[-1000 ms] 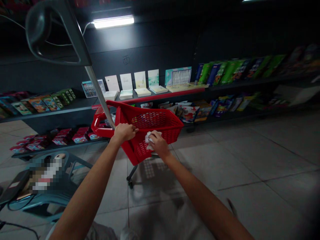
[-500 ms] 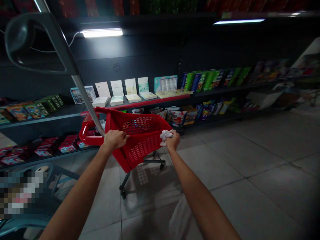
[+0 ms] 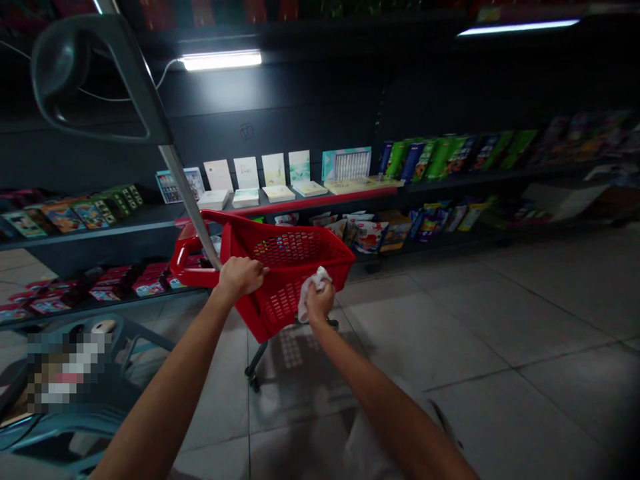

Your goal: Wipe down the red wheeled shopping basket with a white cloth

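A red plastic shopping basket on wheels [image 3: 245,313] stands in front of me, its side pierced with rows of slots. My left hand [image 3: 243,277] is closed over the basket's near rim, close to the metal handle pole [image 3: 183,180]. Atop that pole is a dark grey loop grip [image 3: 127,73]. In my right hand [image 3: 321,300] a crumpled white cloth [image 3: 306,297] is bunched, pressed against the outer side of the basket. The fingers partly cover the cloth.
Behind the basket runs a dark shelf [image 3: 300,120] with small open boxes [image 3: 277,193], green and blue packets [image 3: 443,159] and bagged goods [image 3: 370,235]. A grey-blue plastic chair [image 3: 145,337] stands at lower left, with a blurred item on it. Grey floor tiles [image 3: 450,320] stretch to the right.
My right hand has moved left and down with the cloth, from the basket's far right rim onto its side. The left hand keeps its hold on the rim. The view has shifted slightly left.
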Demonstrator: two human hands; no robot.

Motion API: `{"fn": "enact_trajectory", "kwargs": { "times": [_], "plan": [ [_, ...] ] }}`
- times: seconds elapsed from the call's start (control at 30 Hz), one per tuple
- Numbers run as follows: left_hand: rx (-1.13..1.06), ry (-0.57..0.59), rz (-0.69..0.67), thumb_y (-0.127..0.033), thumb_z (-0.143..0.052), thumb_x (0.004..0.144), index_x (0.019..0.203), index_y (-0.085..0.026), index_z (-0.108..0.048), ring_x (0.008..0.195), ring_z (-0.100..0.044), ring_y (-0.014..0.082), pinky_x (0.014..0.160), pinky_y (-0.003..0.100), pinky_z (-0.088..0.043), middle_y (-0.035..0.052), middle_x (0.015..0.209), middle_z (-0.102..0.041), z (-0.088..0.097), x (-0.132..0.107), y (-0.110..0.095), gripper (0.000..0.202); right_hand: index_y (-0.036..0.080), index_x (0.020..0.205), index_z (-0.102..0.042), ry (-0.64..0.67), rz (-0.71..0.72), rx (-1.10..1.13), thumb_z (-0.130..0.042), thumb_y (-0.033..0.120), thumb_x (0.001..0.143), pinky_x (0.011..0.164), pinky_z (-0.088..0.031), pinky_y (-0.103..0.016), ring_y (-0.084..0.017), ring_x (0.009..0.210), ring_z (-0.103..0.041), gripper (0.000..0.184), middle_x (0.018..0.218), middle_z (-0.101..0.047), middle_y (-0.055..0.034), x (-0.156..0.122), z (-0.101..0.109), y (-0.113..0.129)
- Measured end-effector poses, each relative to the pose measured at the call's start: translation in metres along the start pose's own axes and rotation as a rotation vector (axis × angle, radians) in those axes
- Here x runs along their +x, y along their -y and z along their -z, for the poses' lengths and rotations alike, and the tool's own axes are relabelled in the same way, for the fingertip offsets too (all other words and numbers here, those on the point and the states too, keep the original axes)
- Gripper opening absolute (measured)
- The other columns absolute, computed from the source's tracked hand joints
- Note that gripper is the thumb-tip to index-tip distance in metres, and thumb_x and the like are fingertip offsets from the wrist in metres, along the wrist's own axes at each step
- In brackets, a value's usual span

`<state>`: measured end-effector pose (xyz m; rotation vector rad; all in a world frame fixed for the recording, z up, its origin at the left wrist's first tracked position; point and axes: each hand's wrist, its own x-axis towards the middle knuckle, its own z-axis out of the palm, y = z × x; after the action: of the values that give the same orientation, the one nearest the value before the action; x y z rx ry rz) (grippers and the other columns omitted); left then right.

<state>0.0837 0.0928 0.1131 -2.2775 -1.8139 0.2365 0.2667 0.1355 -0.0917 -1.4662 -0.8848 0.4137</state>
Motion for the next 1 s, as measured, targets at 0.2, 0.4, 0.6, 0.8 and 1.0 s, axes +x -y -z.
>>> {"fn": "enact_trajectory", "kwargs": {
  "times": [0.2, 0.4, 0.6, 0.8, 1.0],
  "plan": [
    [-0.023, -0.018, 0.001, -0.05, -0.028, 0.099, 0.102, -0.019, -0.078, 0.097, -0.074, 0.0319, 0.083, 0.04, -0.052, 0.0173, 0.104, -0.077, 0.0, -0.005, 0.002, 0.059, 0.022, 0.115, -0.064, 0.562, 0.603, 0.023, -0.061, 0.026, 0.087, 0.102, -0.049, -0.038, -0.023, 0.114, -0.058, 0.028, 0.124, -0.058, -0.0092, -0.115, -0.027, 0.011],
    [-0.012, -0.017, 0.008, -0.053, -0.028, 0.099, 0.104, -0.022, -0.078, 0.097, -0.073, 0.0294, 0.084, 0.037, -0.05, 0.0148, 0.104, -0.078, -0.003, -0.005, 0.012, 0.059, 0.027, 0.126, -0.064, 0.774, 1.074, -0.333, -0.052, 0.012, 0.093, 0.11, -0.046, -0.04, -0.024, 0.12, -0.055, 0.038, 0.131, -0.06, -0.0072, -0.064, -0.01, -0.001],
    [-0.008, 0.004, 0.013, -0.056, -0.029, 0.098, 0.107, -0.027, -0.077, 0.098, -0.073, 0.0269, 0.086, 0.035, -0.048, 0.0105, 0.105, -0.078, -0.005, -0.001, 0.022, 0.057, 0.023, 0.117, -0.067, 0.492, 0.819, -0.474, -0.059, 0.017, 0.089, 0.103, -0.049, -0.038, -0.026, 0.117, -0.054, 0.03, 0.125, -0.06, -0.0099, 0.027, 0.04, -0.032],
    [0.009, -0.03, -0.014, -0.053, -0.028, 0.099, 0.101, -0.022, -0.078, 0.096, -0.073, 0.0289, 0.083, 0.037, -0.049, 0.0139, 0.102, -0.078, -0.002, -0.002, 0.015, 0.059, 0.019, 0.114, -0.064, 0.155, 0.458, -0.331, -0.059, 0.022, 0.083, 0.096, -0.049, -0.034, -0.022, 0.109, -0.057, 0.032, 0.12, -0.058, -0.011, 0.066, 0.051, -0.056],
    [-0.016, -0.04, -0.013, -0.056, -0.028, 0.099, 0.101, -0.02, -0.078, 0.095, -0.073, 0.0291, 0.083, 0.037, -0.049, 0.0156, 0.1, -0.078, -0.004, 0.0, 0.01, 0.061, 0.012, 0.106, -0.062, -0.124, -0.166, -0.104, -0.06, 0.023, 0.072, 0.091, -0.05, -0.035, -0.025, 0.101, -0.062, 0.036, 0.11, -0.065, -0.0151, 0.063, 0.018, -0.061]
  ]
}}
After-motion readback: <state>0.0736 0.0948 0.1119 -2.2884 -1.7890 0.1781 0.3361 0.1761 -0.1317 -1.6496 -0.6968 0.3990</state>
